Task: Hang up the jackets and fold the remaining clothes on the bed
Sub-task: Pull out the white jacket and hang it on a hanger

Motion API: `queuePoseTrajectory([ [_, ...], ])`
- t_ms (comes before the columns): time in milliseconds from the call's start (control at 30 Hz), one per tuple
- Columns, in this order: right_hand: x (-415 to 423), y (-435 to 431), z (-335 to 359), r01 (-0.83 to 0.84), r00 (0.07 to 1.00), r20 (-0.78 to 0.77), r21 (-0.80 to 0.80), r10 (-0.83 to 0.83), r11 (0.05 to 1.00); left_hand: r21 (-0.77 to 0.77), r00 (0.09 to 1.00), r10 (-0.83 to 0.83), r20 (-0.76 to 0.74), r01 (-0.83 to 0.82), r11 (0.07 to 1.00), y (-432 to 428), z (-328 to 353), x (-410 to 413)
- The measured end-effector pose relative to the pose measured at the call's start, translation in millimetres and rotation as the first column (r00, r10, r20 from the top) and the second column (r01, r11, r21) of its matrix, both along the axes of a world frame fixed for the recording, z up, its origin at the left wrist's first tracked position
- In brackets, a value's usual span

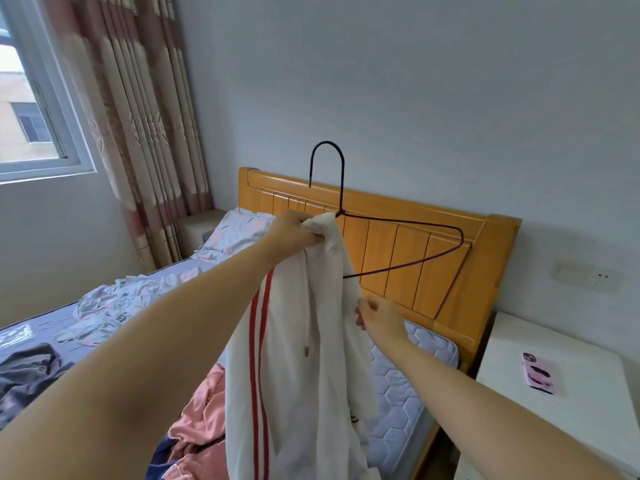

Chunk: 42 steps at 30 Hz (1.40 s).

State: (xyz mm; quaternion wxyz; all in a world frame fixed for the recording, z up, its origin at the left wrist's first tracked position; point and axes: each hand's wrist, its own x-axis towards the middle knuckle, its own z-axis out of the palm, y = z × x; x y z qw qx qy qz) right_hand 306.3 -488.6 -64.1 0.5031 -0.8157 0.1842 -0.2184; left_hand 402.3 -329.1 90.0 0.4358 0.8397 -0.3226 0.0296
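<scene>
A white jacket (311,358) with two red stripes and a drawstring hangs in the air over the bed (408,382). My left hand (294,230) grips its bunched upper part together with the left side of a dark wire hanger (401,251). The hanger's hook points up and its right arm sticks out bare in front of the headboard. My right hand (381,318) pinches the jacket's right edge lower down. A pink garment (201,420) and a dark grey one (27,375) lie on the mattress.
A wooden headboard (485,271) stands behind the hanger. A white bedside table (561,403) on the right carries a pink phone (540,374). Crumpled light bedding (117,303) and a pillow (239,230) lie at the far side, near the curtain (138,133) and window (31,109).
</scene>
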Motion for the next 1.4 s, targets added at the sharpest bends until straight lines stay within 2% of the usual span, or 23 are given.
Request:
queuePoseTrajectory([
  [67, 5.1, 7.2, 3.0, -0.021, 0.999, -0.037, 0.042, 0.023, 0.999, -0.024, 0.999, -0.029, -0.013, 0.029, 0.999, 1.1, 1.9, -4.9],
  [167, 7.6, 19.6, 19.4, -0.018, 0.999, 0.030, 0.110, 0.015, 0.994, -0.065, 0.998, -0.058, -0.030, 0.056, 0.996, 2.6, 4.0, -16.4],
  [233, 8.5, 26.6, 25.6, -0.094, 0.995, 0.063, 0.177, 0.084, 0.980, -0.115, 0.996, -0.073, -0.048, 0.067, 0.991, 4.5, 6.1, -25.4],
  [300, 11.0, 29.7, 24.5, -0.152, 0.988, 0.018, 0.201, 0.152, 0.968, -0.163, 0.993, -0.094, -0.068, 0.081, 0.983, 6.6, 8.2, -33.2],
  [400, 14.6, 26.9, 16.5, -0.124, 0.991, -0.035, 0.109, 0.128, 0.986, -0.206, 0.986, -0.113, -0.120, 0.086, 0.975, 10.5, 9.6, -42.5],
  [567, 5.1, 2.6, -13.5, 0.105, 0.970, -0.196, -0.184, -0.141, 0.977, -0.285, 0.975, -0.106, -0.194, 0.048, 0.957, 22.3, 14.8, -47.6],
  [700, -7.0, -17.3, 0.2, 0.199, 0.971, -0.074, -0.289, -0.229, 0.936, -0.247, 0.981, -0.044, -0.187, -0.004, 0.969, 44.8, 9.3, -36.2],
  [767, -6.6, -26.1, 20.3, 0.217, 0.972, 0.000, -0.401, -0.237, 0.890, -0.235, 0.981, -0.012, -0.195, -0.035, 0.971, 60.1, 4.7, -29.8],
  [867, -3.6, -38.0, 43.8, 0.248, 0.966, 0.100, -0.617, -0.238, 0.747, -0.252, 0.977, 0.077, -0.200, -0.128, 0.959, 77.0, 1.0, -15.2],
  [900, -3.9, -41.9, 47.7, 0.238, 0.966, 0.089, -0.684, -0.245, 0.689, -0.279, 0.975, 0.091, -0.205, -0.147, 0.949, 80.6, 2.3, -12.4],
  [967, -4.8, -52.4, 49.5, 0.125, 0.962, -0.045, -0.804, -0.268, 0.582, -0.323, 0.970, 0.110, -0.216, -0.178, 0.929, 85.2, 3.7, -5.3],
  [1067, -8.1, -64.4, 51.8, -0.075, 0.908, -0.278, -0.845, -0.314, 0.530, -0.282, 0.969, 0.150, -0.197, -0.203, 0.938, 90.7, -2.3, 5.8],
  [1133, -12.7, -70.3, 59.7, -0.131, 0.872, -0.322, -0.878, -0.367, 0.460, -0.226, 0.970, 0.183, -0.161, -0.217, 0.950, 95.4, -10.8, 13.1],
  [1200, -16.2, -78.3, 73.4, -0.111, 0.851, -0.307, -0.898, -0.426, 0.425, -0.150, 0.970, 0.214, -0.117, -0.230, 0.962, 101.6, -18.6, 20.8],
  [1267, -12.4, -89.1, 91.6, 0.022, 0.866, -0.236, -0.862, -0.441, 0.506, -0.072, 0.973, 0.220, -0.072, -0.226, 0.972, 106.9, -22.9, 26.6],
  [1367, 1.7, -90.5, 123.8, 0.312, 0.930, 0.074, -0.678, -0.360, 0.666, 0.002, 0.981, 0.192, -0.040, -0.192, 0.981, 110.0, -21.5, 33.9],
  [1400, 6.4, -89.2, 130.8, 0.344, 0.930, 0.121, -0.616, -0.347, 0.709, 0.014, 0.982, 0.184, -0.042, -0.183, 0.983, 110.9, -19.7, 36.4],
])
